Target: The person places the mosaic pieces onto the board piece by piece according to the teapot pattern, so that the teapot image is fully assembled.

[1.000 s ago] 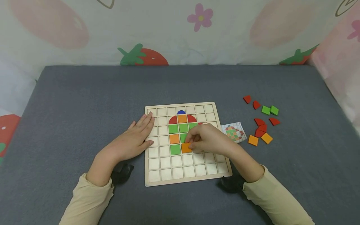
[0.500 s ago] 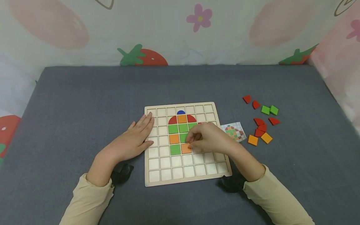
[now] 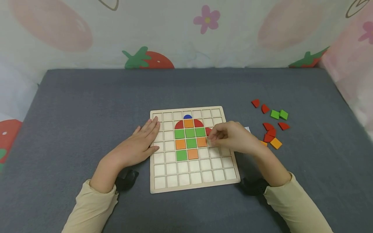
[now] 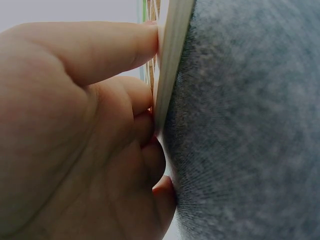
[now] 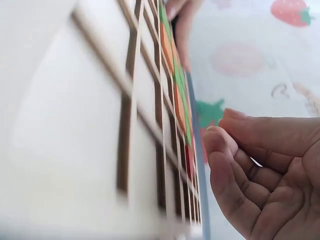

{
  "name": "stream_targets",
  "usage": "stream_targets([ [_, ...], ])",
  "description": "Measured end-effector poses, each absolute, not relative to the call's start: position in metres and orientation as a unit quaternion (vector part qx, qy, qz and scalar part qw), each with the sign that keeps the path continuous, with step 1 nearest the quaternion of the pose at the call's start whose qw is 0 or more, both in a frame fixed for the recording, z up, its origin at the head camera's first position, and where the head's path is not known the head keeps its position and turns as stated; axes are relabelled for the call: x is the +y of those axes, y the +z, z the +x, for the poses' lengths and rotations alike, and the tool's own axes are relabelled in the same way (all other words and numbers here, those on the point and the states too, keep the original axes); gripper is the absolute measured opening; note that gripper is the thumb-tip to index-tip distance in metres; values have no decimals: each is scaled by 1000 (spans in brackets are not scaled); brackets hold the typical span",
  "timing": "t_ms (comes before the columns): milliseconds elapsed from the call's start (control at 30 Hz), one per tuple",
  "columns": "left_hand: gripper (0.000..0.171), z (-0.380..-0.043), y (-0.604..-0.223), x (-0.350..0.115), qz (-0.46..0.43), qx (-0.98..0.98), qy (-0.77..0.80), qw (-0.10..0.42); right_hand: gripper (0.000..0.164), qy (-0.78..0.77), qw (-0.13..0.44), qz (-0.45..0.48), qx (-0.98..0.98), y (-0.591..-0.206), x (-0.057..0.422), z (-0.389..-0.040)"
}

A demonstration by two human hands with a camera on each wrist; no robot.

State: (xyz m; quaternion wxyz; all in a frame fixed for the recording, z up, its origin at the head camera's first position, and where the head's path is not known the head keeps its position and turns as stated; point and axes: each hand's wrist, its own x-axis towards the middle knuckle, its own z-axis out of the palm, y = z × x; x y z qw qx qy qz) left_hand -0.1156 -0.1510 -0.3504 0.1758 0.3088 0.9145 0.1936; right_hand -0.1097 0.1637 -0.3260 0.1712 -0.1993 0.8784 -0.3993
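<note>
A wooden grid board (image 3: 194, 187) lies on the grey table. My left hand (image 3: 137, 142) rests on its left edge with straight fingers; the left wrist view has the thumb (image 4: 120, 47) against the rim. My right hand (image 3: 234, 137) is over the board's right side, fingers loosely bent and nothing between them in the right wrist view. Several tiles fill cells: a blue half-round (image 3: 187, 116), orange squares, green squares and red curved pieces. An orange square (image 3: 193, 154) sits flat beside a green square (image 3: 181, 155). My right hand partly covers a red piece (image 3: 208, 131).
Loose red curved pieces (image 3: 268, 126), green squares (image 3: 275, 114) and orange squares (image 3: 276, 143) lie on the grey tabletop (image 3: 93, 103) to the right of the board. A picture card (image 3: 247, 129) is mostly hidden behind my right hand. A strawberry-print cloth (image 3: 233, 35) hangs behind.
The orange square settled flat into its cell; my right hand let go of it and moved right and up, uncovering another orange square and now covering most of the card. The left hand stayed put.
</note>
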Motion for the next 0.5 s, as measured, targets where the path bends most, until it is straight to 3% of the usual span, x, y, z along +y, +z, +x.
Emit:
stream_targets([
  [300, 69, -115, -350, -153, 310, 915, 191, 174, 10, -420, 157, -122, 885, -318, 212, -110],
  [500, 69, -114, -350, -153, 309, 916, 190, 175, 19, -417, 131, -67, 897, -314, 245, -117],
])
